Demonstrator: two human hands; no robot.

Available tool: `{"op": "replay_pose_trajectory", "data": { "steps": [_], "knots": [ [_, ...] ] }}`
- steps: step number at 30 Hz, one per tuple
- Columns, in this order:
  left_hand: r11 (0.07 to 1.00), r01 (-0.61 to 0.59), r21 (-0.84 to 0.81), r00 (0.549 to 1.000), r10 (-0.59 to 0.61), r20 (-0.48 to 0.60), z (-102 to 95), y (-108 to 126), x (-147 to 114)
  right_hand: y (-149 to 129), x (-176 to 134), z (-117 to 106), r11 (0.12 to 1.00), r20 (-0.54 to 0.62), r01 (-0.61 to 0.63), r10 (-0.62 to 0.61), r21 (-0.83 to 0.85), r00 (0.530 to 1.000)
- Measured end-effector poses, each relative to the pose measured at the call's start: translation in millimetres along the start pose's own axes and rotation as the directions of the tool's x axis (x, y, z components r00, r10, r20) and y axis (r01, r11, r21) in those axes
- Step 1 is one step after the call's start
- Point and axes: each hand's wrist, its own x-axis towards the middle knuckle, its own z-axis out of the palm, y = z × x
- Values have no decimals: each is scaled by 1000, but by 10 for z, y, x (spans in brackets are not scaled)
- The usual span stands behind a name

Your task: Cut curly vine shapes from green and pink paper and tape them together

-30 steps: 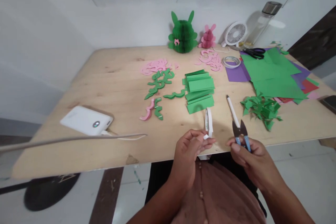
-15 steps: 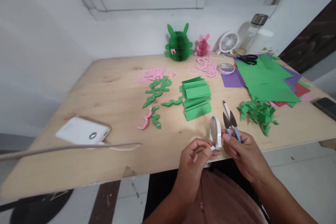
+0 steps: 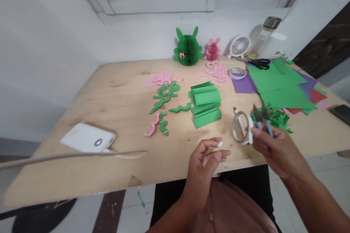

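Note:
My right hand (image 3: 279, 149) is closed on thread snips (image 3: 264, 122) with blue handles and dark blades pointing away from me. A roll of double-sided tape (image 3: 235, 129) hangs upright from the same hand's fingertips. My left hand (image 3: 203, 164) is over the table's front edge, its thumb and fingers apart. A small white piece of tape (image 3: 220, 144) clings to its index fingertip. Beyond the hands lies a folded green paper strip (image 3: 207, 103). A white pen (image 3: 240, 121) is partly behind the roll, and green scraps (image 3: 279, 120) are partly behind the snips.
Green paper cutouts (image 3: 165, 96) and pink ones (image 3: 161, 79) lie mid-table. A green paper figure (image 3: 188, 49), pink figure (image 3: 212, 50), fan (image 3: 239, 46) and bottle (image 3: 264, 38) stand along the wall. Black scissors (image 3: 259, 63) rest on paper sheets (image 3: 284, 96). A white power bank (image 3: 87, 137) is left.
My right hand has moved right and away from my left, carrying the snips and tape roll. My left hand's fingers have spread, with the tape piece now on the index fingertip.

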Motion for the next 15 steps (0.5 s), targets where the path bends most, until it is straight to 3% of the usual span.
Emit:
{"op": "replay_pose_trajectory", "data": {
  "steps": [3, 5, 6, 8, 9, 12, 15],
  "knots": [
    [998, 39, -42, 999, -41, -31, -39, 19, 5, -211, 262, -182, 975, -95, 142, -160, -169, 982],
    [993, 80, -86, 995, -85, -51, -71, 25, -4, -352, 467, -266, 893, -131, 212, -284, -397, 950],
    [988, 98, -117, 992, -107, -70, -89, 26, -11, -414, 573, -291, 818, -100, 236, -334, -525, 937],
    [980, 118, -163, 986, -135, -96, -134, 24, -27, -502, 784, -306, 565, 10, 267, -417, -780, 909],
    [978, 119, -173, 985, -139, -107, -159, 23, -35, -525, 886, -301, 532, 23, 268, -422, -803, 906],
    [977, 108, -184, 982, -134, -135, -234, 23, -61, -503, 1156, -272, 516, 17, 266, -437, -814, 899],
    [978, 90, -190, 979, -122, -165, -297, 34, -82, -411, 1318, -253, 559, -3, 288, -462, -778, 887]
  ]
}}
